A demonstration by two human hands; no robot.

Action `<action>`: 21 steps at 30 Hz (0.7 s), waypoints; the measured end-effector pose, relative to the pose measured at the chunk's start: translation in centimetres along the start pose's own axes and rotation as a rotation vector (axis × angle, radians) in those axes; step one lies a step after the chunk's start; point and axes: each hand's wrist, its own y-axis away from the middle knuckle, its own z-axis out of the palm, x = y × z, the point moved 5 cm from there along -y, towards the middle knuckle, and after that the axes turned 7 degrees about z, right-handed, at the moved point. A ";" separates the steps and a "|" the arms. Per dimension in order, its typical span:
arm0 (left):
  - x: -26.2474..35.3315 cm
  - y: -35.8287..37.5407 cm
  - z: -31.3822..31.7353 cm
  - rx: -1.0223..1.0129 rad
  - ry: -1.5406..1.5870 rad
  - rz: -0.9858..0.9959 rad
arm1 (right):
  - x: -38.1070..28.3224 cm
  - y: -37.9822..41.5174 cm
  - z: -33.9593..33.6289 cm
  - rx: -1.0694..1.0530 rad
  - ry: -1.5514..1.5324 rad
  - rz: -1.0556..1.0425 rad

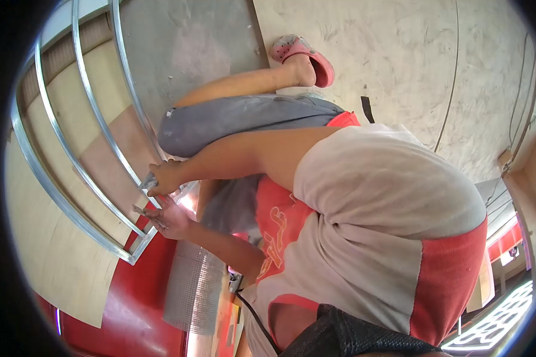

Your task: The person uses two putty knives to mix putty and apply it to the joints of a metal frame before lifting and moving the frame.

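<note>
Near a silvery metal frame of parallel bars, my right hand is closed round a small grey object. Its exact kind is hard to make out. Just below it in the view, my left hand has bent fingers about a thin, flat, greyish piece beside the frame's corner. The two hands are close together. Part of the frame lies behind the fingers, so whether either hand touches it is unclear.
Pale wood panels lie behind the bars, with a red glossy surface and a roll of wire mesh nearby. My bent leg and pink clog rest on a pale board floor. A lit white lattice shows at lower right.
</note>
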 end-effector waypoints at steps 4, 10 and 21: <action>-0.2 0.0 -1.4 0.087 0.046 0.011 | 0.1 -0.1 -0.1 -0.009 0.043 0.031; 1.3 -1.0 -4.0 0.083 -0.001 -0.031 | -0.2 -1.6 1.2 -0.107 0.005 -0.071; 9.8 -2.2 -3.5 0.064 0.074 0.148 | -8.0 0.6 -4.7 0.003 -0.565 0.135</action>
